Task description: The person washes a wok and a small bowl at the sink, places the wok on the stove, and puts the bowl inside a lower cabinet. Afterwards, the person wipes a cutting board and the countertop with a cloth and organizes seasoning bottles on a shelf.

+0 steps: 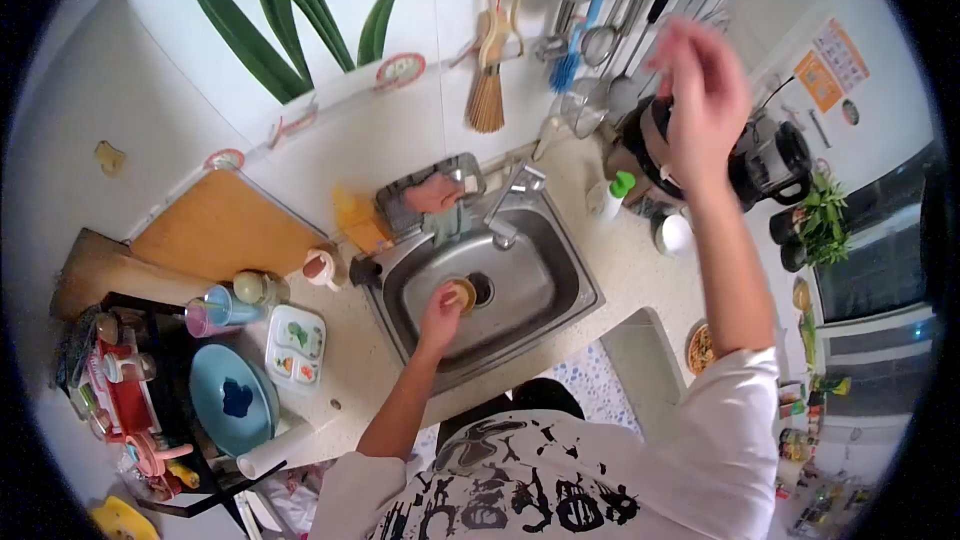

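My left hand (440, 320) is over the steel sink (530, 270), its fingers closed on the edge of a small yellowish round object (461, 294) beside the drain (482, 288). My right hand (705, 90) is raised high at the right, in front of the hanging utensils and a dark appliance. It is blurred, its fingers look bent, and whether it holds anything is unclear. The faucet (510, 202) stands at the sink's back edge. Behind the sink, a wire rack (400, 202) holds a pinkish cloth (434, 194) and a greenish cloth (452, 225).
Right of the sink are a green-topped pump bottle (608, 196), a white bowl (675, 236) and a glass jug (785, 158). At left stand a divided tray (296, 348), a blue basin (232, 402), cups (228, 304) and a cutting board (220, 228). A whisk brush (487, 100) hangs above.
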A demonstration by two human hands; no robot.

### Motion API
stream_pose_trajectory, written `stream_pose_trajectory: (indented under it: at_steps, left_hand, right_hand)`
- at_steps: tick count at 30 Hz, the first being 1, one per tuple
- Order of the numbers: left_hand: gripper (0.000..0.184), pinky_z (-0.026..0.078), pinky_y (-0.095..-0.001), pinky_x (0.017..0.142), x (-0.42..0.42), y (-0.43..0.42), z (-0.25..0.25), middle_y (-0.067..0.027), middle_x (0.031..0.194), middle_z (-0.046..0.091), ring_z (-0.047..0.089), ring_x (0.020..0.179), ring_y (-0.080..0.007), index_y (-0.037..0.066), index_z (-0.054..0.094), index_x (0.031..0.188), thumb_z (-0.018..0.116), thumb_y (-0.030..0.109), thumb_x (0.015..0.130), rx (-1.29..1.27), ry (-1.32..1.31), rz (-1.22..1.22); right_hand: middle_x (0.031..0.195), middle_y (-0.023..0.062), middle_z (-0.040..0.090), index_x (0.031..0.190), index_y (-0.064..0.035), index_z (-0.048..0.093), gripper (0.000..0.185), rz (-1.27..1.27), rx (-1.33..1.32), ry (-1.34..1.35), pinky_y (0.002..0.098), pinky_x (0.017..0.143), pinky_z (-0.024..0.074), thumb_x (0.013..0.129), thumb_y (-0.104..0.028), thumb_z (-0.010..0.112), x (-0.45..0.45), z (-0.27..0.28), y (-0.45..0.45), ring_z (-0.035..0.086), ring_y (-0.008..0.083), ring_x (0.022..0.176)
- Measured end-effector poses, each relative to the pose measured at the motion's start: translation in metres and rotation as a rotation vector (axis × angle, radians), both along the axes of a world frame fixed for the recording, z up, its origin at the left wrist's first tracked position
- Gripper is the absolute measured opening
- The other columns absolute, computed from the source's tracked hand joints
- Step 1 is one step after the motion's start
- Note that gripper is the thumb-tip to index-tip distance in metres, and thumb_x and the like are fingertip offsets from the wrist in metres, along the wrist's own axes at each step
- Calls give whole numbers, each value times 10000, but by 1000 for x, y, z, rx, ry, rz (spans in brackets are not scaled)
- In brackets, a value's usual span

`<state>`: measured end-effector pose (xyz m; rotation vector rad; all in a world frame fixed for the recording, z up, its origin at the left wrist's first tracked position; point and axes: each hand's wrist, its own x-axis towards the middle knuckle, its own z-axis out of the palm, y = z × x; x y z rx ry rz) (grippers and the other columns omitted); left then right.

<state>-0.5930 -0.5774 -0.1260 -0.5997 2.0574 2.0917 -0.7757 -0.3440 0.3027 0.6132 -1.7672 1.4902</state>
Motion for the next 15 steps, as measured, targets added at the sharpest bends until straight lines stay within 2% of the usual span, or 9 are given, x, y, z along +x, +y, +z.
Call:
stream_pose_trajectory:
  at_steps: [1,2,3,6,7,8,9,12,15]
  left_hand:
    - [482,501,-323,873,8,-4,-15,-95,1239,597,594,1074,-197,96,497,1388,640,155,932,-81,-68,36]
    - [511,502,-335,853,12,-7,-29,-99,1264,576,576,1084,-209,114,474,1413,630,167,930,-161,-114,75]
    - [609,507,-382,841,17,-17,-73,-123,1327,519,563,1099,-241,162,400,1466,641,201,908,-184,-222,57]
    - [634,511,-402,817,23,-27,-128,-119,1347,501,566,1086,-244,185,375,1480,636,270,908,-119,-398,74]
    - [587,522,-400,781,21,-26,-128,-123,1254,533,586,1026,-245,135,412,1435,630,253,903,-57,-447,117]
    - [544,532,-398,745,20,-20,-116,-127,1162,566,606,967,-247,85,448,1390,625,235,898,7,-501,162]
    - [506,543,-396,710,20,-16,-114,-130,1069,599,626,907,-248,36,485,1345,620,217,893,71,-554,213]
    - [395,512,-403,563,17,-16,-168,-94,906,584,598,731,-224,25,553,1197,635,279,906,271,-683,286]
    - [396,499,-398,536,10,-4,-210,-85,837,579,578,645,-219,32,576,1072,641,391,918,286,-834,281]
  right_hand:
    - [858,51,642,928,-9,635,58,-66,166,64,230,608,468,890,13,597,6,-102,23,590,108,715]
    - [815,53,615,913,-13,614,108,-143,230,-31,231,601,455,848,52,558,18,-159,25,571,103,695]
    - [818,63,618,910,-16,613,136,-172,275,-242,254,602,461,807,49,554,39,-204,23,573,120,689]
    - [887,155,658,963,-24,632,161,-130,461,-795,357,664,527,804,-37,615,82,-354,19,660,275,746]
    - [969,174,667,1023,-41,631,214,-110,623,-794,411,735,543,817,-98,620,92,-399,18,669,331,842]
    - [1082,180,647,1102,-55,612,287,-83,751,-896,449,789,541,826,-132,615,103,-433,15,656,369,916]
    - [1110,162,636,1134,-75,612,322,-62,843,-905,445,792,541,814,-106,612,108,-470,12,665,346,911]
    - [1215,154,585,1213,-111,596,392,-21,1005,-970,457,829,533,823,-77,575,106,-538,-6,649,336,1005]
    - [1267,165,547,1266,-141,583,423,36,1058,-851,462,850,526,852,-71,530,86,-588,-26,622,348,1075]
